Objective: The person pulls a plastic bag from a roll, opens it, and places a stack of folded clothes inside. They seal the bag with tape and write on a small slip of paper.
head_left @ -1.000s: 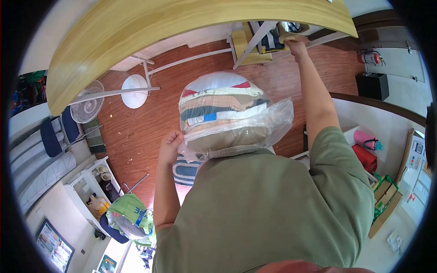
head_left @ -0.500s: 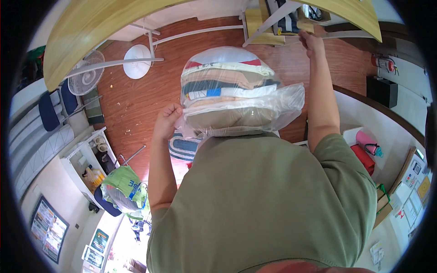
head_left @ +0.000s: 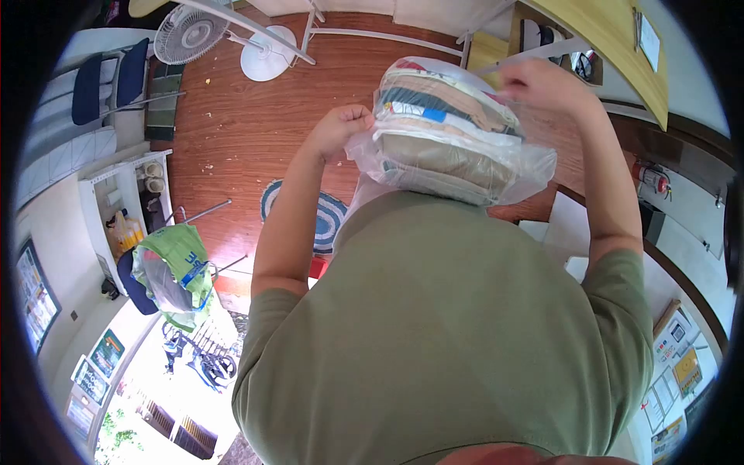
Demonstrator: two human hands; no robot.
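A: Going by the head view, where is the bag?

B: The clear plastic bag (head_left: 453,159), filled with folded textiles (head_left: 465,108), sits at one o'clock. Its near edge meets the green shirt (head_left: 434,310), so the torso probably steadies it. What bears its underside is hidden.

A: And the left hand (head_left: 341,132)?

B: At twelve o'clock, on the bag's left edge. Its fingers are pinched on the plastic, which I'd guess keeps the bulky stack from tipping or sliding.

A: The right hand (head_left: 542,87)?

B: Between one and two o'clock, by the bag's upper right edge. Those fingers look curled but blurred; I can't tell whether they grip, or even touch, the plastic.

A: What's beyond it?

B: Further out the same way, an open box (head_left: 595,76) holding small items, beside the wooden worktop (head_left: 655,101).

A: And the green tote (head_left: 190,252) at nine o'clock?

B: It rests on what looks like a navy chair (head_left: 136,287), perhaps to keep it off the floor (head_left: 232,93). The pedestal fan (head_left: 190,35) stands between ten and eleven, well apart from both hands.
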